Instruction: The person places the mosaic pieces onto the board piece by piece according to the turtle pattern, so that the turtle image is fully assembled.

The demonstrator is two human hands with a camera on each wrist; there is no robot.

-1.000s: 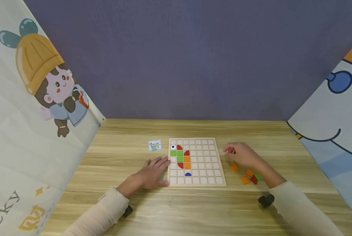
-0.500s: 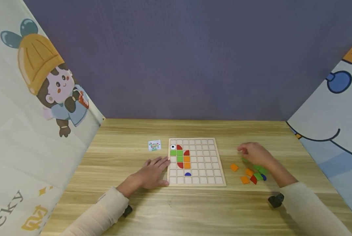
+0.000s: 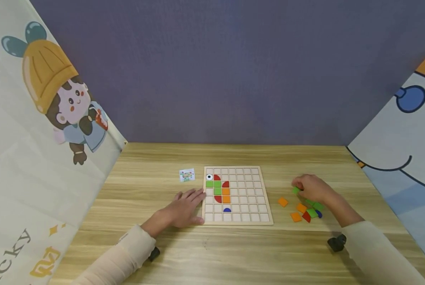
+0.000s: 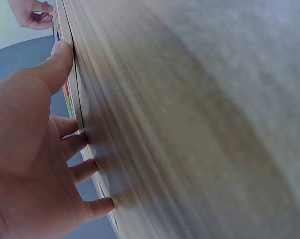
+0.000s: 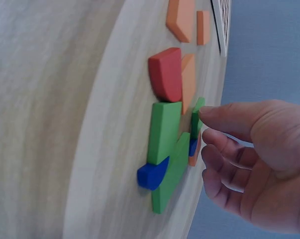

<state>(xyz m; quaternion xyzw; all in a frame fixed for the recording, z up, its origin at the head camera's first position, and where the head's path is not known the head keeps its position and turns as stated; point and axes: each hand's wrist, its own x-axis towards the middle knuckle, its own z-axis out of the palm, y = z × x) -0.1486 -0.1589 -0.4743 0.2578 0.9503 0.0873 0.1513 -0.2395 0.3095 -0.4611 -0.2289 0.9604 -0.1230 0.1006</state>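
Note:
A square wooden grid board point(image 3: 246, 196) holds coloured tiles in its left cells: a white eye tile point(image 3: 209, 177), green squares, red quarter-rounds, orange squares and a blue half-round point(image 3: 227, 210). My left hand point(image 3: 184, 209) lies with spread fingers along the board's left edge, fingertips touching it. My right hand point(image 3: 313, 189) is over the loose tiles right of the board. Its thumb touches a green tile point(image 5: 195, 119); the other fingers curve loosely beside it, with a gap between thumb and index. Whether the tile is lifted is unclear.
Loose tiles lie near the right hand: orange tiles point(image 3: 283, 202), a red one point(image 5: 165, 74), green ones point(image 5: 164, 132) and a blue one point(image 5: 152, 174). A small picture card point(image 3: 187, 175) lies left of the board. A dark panel point(image 3: 233, 79) stands behind the table.
My right hand has moved right, from beside the board's right edge to the loose tiles, uncovering more of them, and now touches a green one. The left hand and the board's tiles look unchanged.

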